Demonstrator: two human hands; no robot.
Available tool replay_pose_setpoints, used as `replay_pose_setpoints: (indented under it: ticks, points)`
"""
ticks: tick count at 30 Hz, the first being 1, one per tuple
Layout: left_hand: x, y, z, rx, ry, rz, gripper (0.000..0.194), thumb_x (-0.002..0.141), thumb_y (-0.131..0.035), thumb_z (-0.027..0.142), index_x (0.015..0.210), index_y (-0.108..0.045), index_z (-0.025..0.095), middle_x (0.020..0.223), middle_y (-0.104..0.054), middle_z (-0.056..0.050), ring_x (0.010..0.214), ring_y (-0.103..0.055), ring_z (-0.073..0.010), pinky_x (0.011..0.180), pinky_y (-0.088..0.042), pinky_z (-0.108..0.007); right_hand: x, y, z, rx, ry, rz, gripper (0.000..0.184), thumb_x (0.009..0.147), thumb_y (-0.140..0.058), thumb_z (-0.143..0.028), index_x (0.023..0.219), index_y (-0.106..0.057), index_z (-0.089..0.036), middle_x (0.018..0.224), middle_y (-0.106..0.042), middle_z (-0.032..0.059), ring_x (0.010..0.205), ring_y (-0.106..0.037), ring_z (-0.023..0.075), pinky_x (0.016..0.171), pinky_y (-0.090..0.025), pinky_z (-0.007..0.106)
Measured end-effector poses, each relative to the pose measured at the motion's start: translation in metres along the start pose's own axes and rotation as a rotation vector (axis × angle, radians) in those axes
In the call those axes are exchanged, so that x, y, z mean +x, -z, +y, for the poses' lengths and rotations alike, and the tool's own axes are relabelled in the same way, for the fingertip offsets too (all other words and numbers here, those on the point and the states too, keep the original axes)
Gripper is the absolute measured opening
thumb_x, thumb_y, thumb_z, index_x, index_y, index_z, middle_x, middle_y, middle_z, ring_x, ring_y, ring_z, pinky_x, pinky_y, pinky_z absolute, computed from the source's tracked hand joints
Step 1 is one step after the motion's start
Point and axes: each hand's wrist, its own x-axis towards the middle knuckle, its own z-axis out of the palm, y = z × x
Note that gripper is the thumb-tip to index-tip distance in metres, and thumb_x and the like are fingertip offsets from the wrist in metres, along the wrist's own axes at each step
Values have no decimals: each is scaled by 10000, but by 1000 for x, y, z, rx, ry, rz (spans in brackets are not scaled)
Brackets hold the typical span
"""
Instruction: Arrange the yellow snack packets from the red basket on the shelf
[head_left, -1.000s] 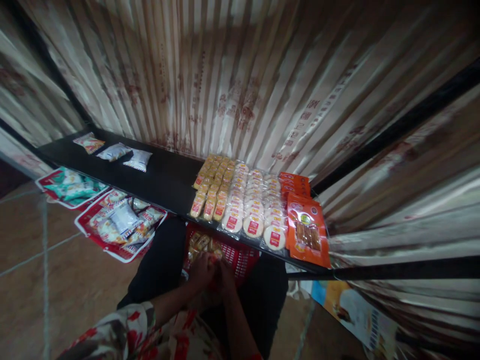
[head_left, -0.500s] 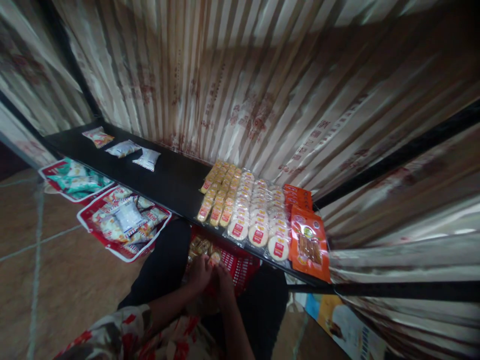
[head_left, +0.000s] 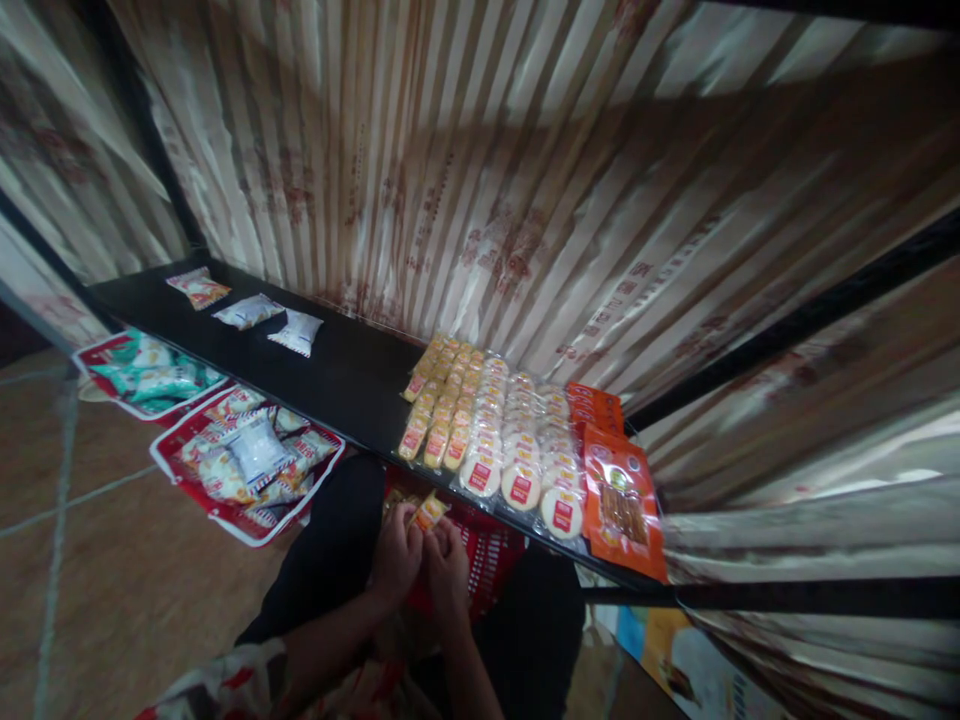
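Over the red basket (head_left: 489, 560) between the knees, both of my hands pinch one small yellow-wrapped snack pack (head_left: 430, 513). My left hand (head_left: 397, 555) has it by the left side and my right hand (head_left: 448, 562) by the right. More golden packs lie in the basket, mostly hidden behind the hands. Just beyond, on the black shelf (head_left: 341, 375), stand rows of similar yellow-wrapped packs (head_left: 442, 405). Beside them run rows of round white wrapped crackers (head_left: 519, 485).
Orange snack bags (head_left: 621, 500) lie at the shelf's right end, and several small pillow bags (head_left: 247, 311) at its left. Below the front edge are a red basket of snack bags (head_left: 255, 460) and another with green packets (head_left: 154, 370). A pleated curtain (head_left: 450, 180) hangs behind.
Both hands have lifted the yellow-wrapped snack pack slightly out of the basket, and its front now shows more clearly. The view has shifted a little.
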Motion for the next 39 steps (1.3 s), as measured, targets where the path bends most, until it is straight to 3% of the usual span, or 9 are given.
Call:
replay_pose_setpoints:
  ticks: [7, 13, 17, 25, 31, 39]
  points:
    - [15, 20, 25, -121, -76, 122, 197, 780, -397, 233, 932, -514, 185, 923, -624, -80, 865, -608, -186, 805, -499, -336, -7, -30, -50, -51, 103, 20, 334, 680, -612, -305, 989, -619, -179, 913, -707, 70, 807, -664, 212, 694, -525, 286]
    - [38, 34, 33, -122, -109, 284, 209, 784, -410, 268, 943, -520, 189, 915, -617, -77, 880, -602, -197, 811, -494, -331, -2, -52, -65, -100, 176, -36, 439, 715, -593, -288, 1140, -558, -185, 1033, -683, 75, 858, -660, 202, 755, -526, 300]
    - [55, 45, 31, -154, -53, 355, 203, 788, -423, 280, 933, -526, 180, 922, -614, -85, 897, -595, -205, 830, -490, -349, 2, -71, -68, -71, 187, -112, 436, 737, -569, -282, 1164, -557, -196, 1076, -675, 60, 900, -654, 193, 792, -518, 289]
    - [93, 71, 26, -166, 21, 302, 255, 812, -446, 339, 1001, -521, 184, 1001, -617, -86, 935, -599, -212, 828, -490, -365, 18, -109, -75, -157, 207, -200, 486, 789, -543, -393, 1227, -533, -183, 887, -711, 40, 801, -669, 192, 737, -515, 278]
    - [113, 70, 12, -174, -20, 290, 282, 787, -495, 309, 1041, -520, 189, 1046, -592, -85, 940, -595, -205, 812, -501, -353, 32, -127, -86, -205, 226, -218, 476, 810, -508, -400, 1237, -525, -191, 861, -714, 36, 806, -670, 193, 753, -513, 298]
    - [138, 71, 4, -7, -127, 293, 237, 771, -507, 257, 994, -551, 191, 1000, -606, -68, 956, -582, -217, 871, -479, -389, 53, -143, -83, -247, 207, -185, 548, 826, -487, -417, 1288, -469, -124, 1075, -663, 125, 935, -647, 224, 847, -492, 350]
